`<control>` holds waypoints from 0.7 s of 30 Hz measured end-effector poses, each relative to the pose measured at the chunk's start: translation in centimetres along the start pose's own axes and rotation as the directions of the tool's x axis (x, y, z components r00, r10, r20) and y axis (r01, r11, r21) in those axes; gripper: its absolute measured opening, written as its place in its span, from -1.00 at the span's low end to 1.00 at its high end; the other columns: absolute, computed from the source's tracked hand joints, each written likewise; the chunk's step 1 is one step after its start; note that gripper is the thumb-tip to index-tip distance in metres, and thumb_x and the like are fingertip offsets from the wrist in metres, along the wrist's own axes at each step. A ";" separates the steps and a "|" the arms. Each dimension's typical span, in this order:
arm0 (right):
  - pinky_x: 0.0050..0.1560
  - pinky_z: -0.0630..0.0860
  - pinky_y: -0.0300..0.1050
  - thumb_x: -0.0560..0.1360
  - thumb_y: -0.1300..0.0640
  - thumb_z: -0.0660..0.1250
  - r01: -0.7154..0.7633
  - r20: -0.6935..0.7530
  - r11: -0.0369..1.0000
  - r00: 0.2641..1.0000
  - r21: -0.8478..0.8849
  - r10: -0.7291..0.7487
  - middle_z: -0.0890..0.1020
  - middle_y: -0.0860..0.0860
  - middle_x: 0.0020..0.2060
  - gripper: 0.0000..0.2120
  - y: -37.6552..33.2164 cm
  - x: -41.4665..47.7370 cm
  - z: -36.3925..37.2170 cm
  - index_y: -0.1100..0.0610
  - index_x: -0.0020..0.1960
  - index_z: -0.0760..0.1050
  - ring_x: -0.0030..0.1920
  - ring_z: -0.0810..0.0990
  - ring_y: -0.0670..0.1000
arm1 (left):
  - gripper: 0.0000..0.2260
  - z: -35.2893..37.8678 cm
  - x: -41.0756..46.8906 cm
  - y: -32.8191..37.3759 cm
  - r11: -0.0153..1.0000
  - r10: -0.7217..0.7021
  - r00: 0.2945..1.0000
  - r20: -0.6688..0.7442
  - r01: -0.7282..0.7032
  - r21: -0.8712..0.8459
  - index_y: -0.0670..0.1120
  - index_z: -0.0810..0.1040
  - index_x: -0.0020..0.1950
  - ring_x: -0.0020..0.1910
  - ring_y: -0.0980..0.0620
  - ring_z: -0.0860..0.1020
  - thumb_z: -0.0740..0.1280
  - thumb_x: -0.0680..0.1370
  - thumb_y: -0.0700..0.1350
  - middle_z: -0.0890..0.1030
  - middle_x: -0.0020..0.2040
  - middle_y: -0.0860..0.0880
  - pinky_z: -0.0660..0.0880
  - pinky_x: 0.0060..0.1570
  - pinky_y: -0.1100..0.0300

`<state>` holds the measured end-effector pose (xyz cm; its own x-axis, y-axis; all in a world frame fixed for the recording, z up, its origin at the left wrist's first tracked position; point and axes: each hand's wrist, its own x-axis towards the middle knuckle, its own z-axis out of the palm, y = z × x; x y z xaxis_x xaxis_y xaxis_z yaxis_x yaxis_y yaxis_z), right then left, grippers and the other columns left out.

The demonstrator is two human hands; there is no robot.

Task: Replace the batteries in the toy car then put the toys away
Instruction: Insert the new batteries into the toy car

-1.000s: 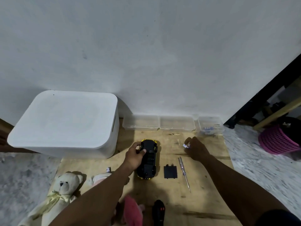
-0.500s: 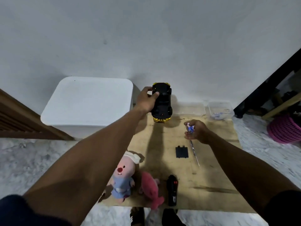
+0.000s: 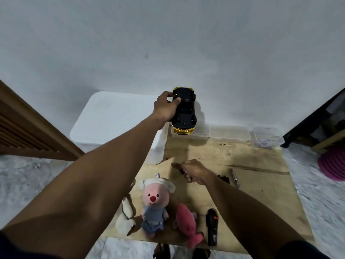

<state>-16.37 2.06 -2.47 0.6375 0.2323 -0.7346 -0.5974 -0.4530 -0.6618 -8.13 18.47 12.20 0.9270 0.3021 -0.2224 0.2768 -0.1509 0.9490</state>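
My left hand [image 3: 165,108] grips the black and yellow toy car [image 3: 184,111], held up in the air underside towards me, in front of the wall. My right hand [image 3: 194,171] hovers low over the wooden board [image 3: 261,199], fingers curled around a small battery that is mostly hidden. The black battery cover [image 3: 224,178] and a screwdriver [image 3: 235,178] lie on the board just right of that hand. A black remote [image 3: 211,226] lies near the front edge.
A white lidded bin [image 3: 115,120] stands at the left against the wall. Clear plastic boxes [image 3: 229,134] line the back; one [image 3: 267,137] holds small items. Plush toys lie at the front: a pink-faced one [image 3: 154,204], a pink fish [image 3: 186,225], a cream one [image 3: 126,214]. A pink basket [image 3: 332,163] sits right.
My left hand has lifted the car off the board and raised it towards the wall. My right hand has drawn back and left with the battery. The view has pulled back.
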 end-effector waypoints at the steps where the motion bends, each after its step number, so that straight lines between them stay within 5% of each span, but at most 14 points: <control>1: -0.54 0.25 -0.25 0.36 -0.10 0.56 0.018 -0.007 0.997 1.000 -0.073 -0.019 0.48 0.04 -0.42 -0.64 -0.3 0.2 0.9 0.18 -0.18 0.55 -0.53 0.31 -0.05 | -0.72 -0.2 0.0 0.1 1.000 0.001 1.000 0.004 -0.001 -0.006 -0.07 0.47 0.30 0.03 -0.14 0.63 0.33 0.61 -0.05 0.59 0.06 -0.13 0.65 -0.11 0.00; 6: -0.54 0.32 -0.28 0.31 -0.16 0.59 0.070 -0.045 0.921 0.995 -0.383 -0.094 0.48 -0.09 -0.56 -0.62 -1.9 1.4 4.7 0.11 -0.19 0.55 -0.59 0.41 -0.12 | -0.72 -1.0 0.3 -0.1 1.000 0.007 1.000 0.014 -0.007 -0.005 -0.05 0.48 0.29 0.01 -0.14 0.64 0.34 0.60 -0.04 0.60 0.04 -0.13 0.65 -0.15 0.01; 12: 0.00 0.50 -0.07 0.24 -0.30 0.48 -0.009 -0.130 0.713 0.985 -0.701 -0.115 0.68 0.02 0.03 -0.38 -2.2 1.9 6.8 -0.01 0.19 0.53 0.06 0.62 0.10 | -0.75 -1.9 0.9 -1.2 1.000 -0.016 1.000 0.013 0.016 -0.006 -0.04 0.48 0.26 0.02 -0.16 0.65 0.34 0.60 -0.04 0.60 0.08 -0.17 0.66 -0.13 -0.04; 16: -0.04 0.53 -0.06 0.21 -0.32 0.39 -0.018 -0.123 0.676 0.987 -0.736 -0.107 0.67 0.00 -0.07 -0.39 -1.9 2.6 7.6 0.02 0.14 0.55 0.01 0.64 0.11 | -0.75 -2.2 0.9 -2.0 1.000 -0.020 1.000 0.005 0.020 -0.007 -0.03 0.49 0.26 -0.01 -0.13 0.65 0.34 0.60 -0.04 0.61 0.07 -0.17 0.63 -0.20 0.05; 21: -0.26 0.48 -0.19 0.27 -0.14 0.42 0.015 -0.112 0.756 0.987 -0.654 -0.116 0.64 -0.04 -0.29 -0.74 -1.5 2.6 6.9 0.03 -0.19 0.58 -0.22 0.61 0.01 | -0.76 -2.1 0.8 -2.2 0.999 -0.032 0.999 0.000 0.032 -0.024 -0.01 0.49 0.25 -0.02 -0.13 0.66 0.35 0.59 -0.03 0.62 0.07 -0.17 0.66 -0.15 0.00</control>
<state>-17.17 9.27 -4.39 0.7527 0.1855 -0.6317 -0.1244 -0.9021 -0.4131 -8.51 21.06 10.38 0.9176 0.3072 -0.2524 0.3000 -0.1184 0.9465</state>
